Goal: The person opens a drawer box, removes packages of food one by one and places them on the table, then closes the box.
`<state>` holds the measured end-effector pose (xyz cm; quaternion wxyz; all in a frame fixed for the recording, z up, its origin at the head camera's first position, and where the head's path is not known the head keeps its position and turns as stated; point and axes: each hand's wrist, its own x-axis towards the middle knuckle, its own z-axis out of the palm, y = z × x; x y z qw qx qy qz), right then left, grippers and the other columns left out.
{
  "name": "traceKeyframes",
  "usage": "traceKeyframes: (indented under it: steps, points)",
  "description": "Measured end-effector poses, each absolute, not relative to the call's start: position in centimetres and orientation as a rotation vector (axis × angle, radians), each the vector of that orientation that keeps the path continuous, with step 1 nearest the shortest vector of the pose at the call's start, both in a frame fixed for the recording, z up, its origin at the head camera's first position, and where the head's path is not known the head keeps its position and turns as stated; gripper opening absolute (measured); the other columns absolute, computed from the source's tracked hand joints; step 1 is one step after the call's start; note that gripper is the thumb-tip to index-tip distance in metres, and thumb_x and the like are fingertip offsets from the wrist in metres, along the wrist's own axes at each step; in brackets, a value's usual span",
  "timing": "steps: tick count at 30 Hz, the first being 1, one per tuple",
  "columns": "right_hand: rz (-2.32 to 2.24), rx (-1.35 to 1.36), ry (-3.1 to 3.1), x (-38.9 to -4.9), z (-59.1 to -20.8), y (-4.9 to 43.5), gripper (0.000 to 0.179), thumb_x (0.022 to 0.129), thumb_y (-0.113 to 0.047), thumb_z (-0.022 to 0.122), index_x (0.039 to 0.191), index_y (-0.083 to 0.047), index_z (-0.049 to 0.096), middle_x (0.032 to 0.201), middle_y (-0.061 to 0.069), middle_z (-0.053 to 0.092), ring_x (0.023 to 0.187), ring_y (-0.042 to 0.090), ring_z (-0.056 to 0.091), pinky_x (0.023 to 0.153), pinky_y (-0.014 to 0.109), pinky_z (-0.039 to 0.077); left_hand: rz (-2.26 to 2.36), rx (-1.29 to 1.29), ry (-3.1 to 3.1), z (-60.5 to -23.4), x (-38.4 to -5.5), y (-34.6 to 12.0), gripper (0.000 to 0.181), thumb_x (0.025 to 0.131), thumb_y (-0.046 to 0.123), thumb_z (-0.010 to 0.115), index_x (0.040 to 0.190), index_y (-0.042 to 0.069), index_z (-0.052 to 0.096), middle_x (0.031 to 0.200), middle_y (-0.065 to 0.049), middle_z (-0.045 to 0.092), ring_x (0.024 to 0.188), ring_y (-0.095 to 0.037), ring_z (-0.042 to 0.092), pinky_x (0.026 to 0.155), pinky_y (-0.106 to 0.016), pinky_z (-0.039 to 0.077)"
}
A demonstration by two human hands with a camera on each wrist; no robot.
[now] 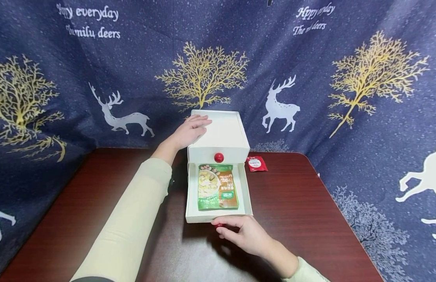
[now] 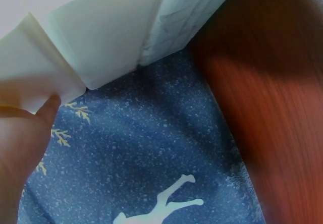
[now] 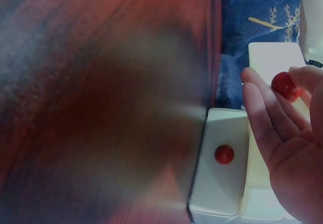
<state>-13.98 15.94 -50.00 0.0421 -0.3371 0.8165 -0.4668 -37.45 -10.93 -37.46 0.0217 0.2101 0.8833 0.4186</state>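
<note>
A white drawer box [image 1: 223, 127] stands at the back of the table, with a red knob [image 1: 219, 158] on its upper front. Below that front, a white drawer [image 1: 244, 188] is pulled out. Inside it lies a green and brown food packet [image 1: 219, 188] with a picture of a bowl. My right hand [image 1: 246, 235] pinches the pulled-out drawer's red knob [image 3: 286, 87] between thumb and finger. My left hand [image 1: 191, 131] rests on the box's top at its left side, fingers extended. In the right wrist view, another red knob [image 3: 224, 154] sits on a white drawer front.
On the table [image 1: 292, 211], a small red packet [image 1: 257, 163] lies just right of the box. A dark blue cloth [image 1: 218, 23] with deer and trees hangs behind the table and down its sides.
</note>
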Motion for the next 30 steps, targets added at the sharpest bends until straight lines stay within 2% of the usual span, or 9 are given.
traceKeyframes:
  steps: [4,8,13,18,21,26,30]
  points:
    - [-1.429,-1.035,2.501,-13.9,-50.1,16.0,0.018,0.106,-0.016,0.074,0.123,-0.014,0.081,0.095,0.008,0.085,0.084,-0.001,0.077,0.082,0.024,0.065,1.302,0.646,2.738,-37.4,-37.4,-11.0,0.052,0.114,0.033,0.052,0.163,0.019,0.055,0.181,0.004,0.035,0.173,-0.021,0.012,0.141,-0.056,0.006]
    - [-1.430,-1.059,2.493,-13.9,-50.1,16.0,0.019,0.107,-0.015,0.074,0.125,-0.014,0.080,0.101,0.009,0.085,0.084,-0.002,0.077,0.080,0.025,0.066,1.304,0.639,2.738,-37.4,-37.4,-11.0,0.051,0.114,0.033,0.052,0.163,0.019,0.055,0.181,0.004,0.035,0.173,-0.021,0.011,0.141,-0.056,0.006]
    - [-1.354,-1.147,2.522,-13.9,-49.7,16.3,0.025,0.107,-0.014,0.073,0.132,-0.014,0.078,0.102,0.006,0.086,0.079,-0.004,0.077,0.082,0.021,0.065,1.293,0.650,2.737,-37.5,-37.5,-10.9,0.052,0.114,0.032,0.052,0.164,0.018,0.054,0.181,0.003,0.034,0.173,-0.021,0.011,0.141,-0.056,0.005]
    - [-1.300,-1.218,2.494,-13.7,-48.6,16.7,0.033,0.107,-0.015,0.073,0.141,-0.013,0.075,0.100,0.005,0.085,0.072,-0.008,0.074,0.072,0.017,0.063,1.298,0.652,2.738,-37.5,-37.5,-11.0,0.052,0.114,0.032,0.051,0.164,0.018,0.054,0.181,0.002,0.035,0.173,-0.022,0.011,0.141,-0.056,0.006]
    - [-1.290,-1.287,2.497,-13.6,-47.3,16.7,0.031,0.106,-0.017,0.076,0.137,-0.015,0.077,0.090,0.001,0.084,0.067,-0.010,0.071,0.063,0.013,0.059,1.300,0.654,2.739,-37.5,-37.4,-11.0,0.052,0.114,0.032,0.051,0.164,0.018,0.054,0.181,0.002,0.035,0.173,-0.022,0.011,0.141,-0.056,0.005]
    - [-1.188,-1.446,2.644,-14.4,-43.6,16.3,0.021,0.101,-0.019,0.081,0.122,-0.018,0.083,0.074,-0.014,0.073,0.068,-0.015,0.056,0.059,0.007,0.048,1.303,0.656,2.740,-37.3,-37.3,-10.9,0.052,0.114,0.032,0.051,0.164,0.018,0.054,0.181,0.002,0.035,0.173,-0.021,0.011,0.141,-0.056,0.005]
    - [-1.048,-1.464,2.740,-16.3,-40.4,15.9,0.016,0.101,-0.020,0.081,0.116,-0.018,0.085,0.071,-0.017,0.068,0.065,-0.014,0.052,0.059,0.009,0.047,1.308,0.662,2.732,-37.3,-37.2,-10.9,0.052,0.114,0.032,0.051,0.164,0.018,0.054,0.181,0.002,0.034,0.173,-0.022,0.011,0.141,-0.056,0.005]
